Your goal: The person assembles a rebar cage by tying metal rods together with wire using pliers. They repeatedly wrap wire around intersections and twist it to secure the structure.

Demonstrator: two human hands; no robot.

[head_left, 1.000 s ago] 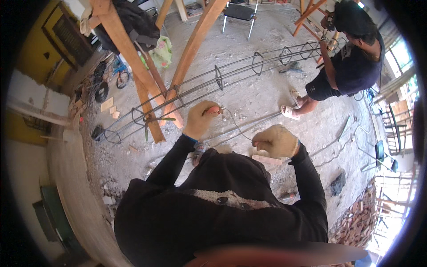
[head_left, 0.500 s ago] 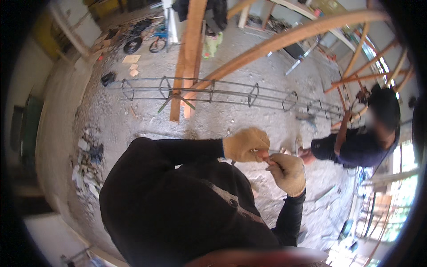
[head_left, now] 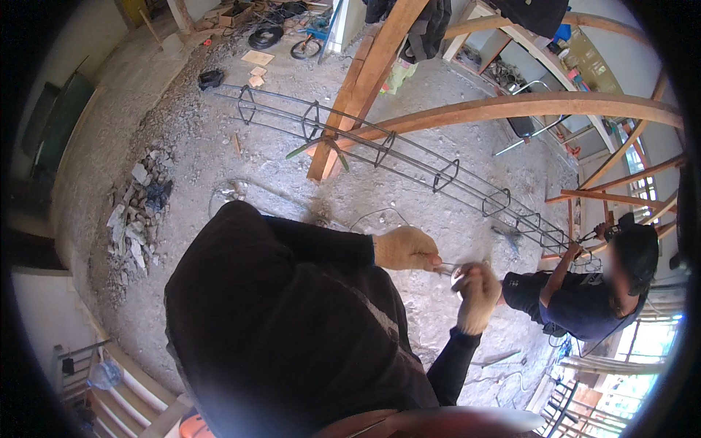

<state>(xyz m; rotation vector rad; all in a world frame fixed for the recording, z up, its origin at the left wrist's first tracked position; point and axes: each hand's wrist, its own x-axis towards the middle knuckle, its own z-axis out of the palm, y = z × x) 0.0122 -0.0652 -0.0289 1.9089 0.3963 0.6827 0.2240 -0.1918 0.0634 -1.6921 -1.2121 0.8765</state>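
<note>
A short length of thin wire (head_left: 447, 267) runs between the two gloved hands, in front of the person's chest and above the rubble-strewn concrete floor (head_left: 197, 153). The left hand (head_left: 406, 249) is curled closed, pinching one end of it between thumb and fingertips. The right hand (head_left: 477, 290) is closed too, around the other end; it may also hold a small metal tool, but the view is too small and blurred there to be sure. Beyond the hands, a long rebar cage (head_left: 409, 157) lies across the floor, passing under a slanted wooden beam (head_left: 361, 87). A co-worker (head_left: 584, 292) crouches at its far end, on the right. The likely trouble: the springy wire could slip from the gloved pinch and whip loose, since thick gloves dull the grip. The loose stones underfoot could also turn an ankle.
</note>
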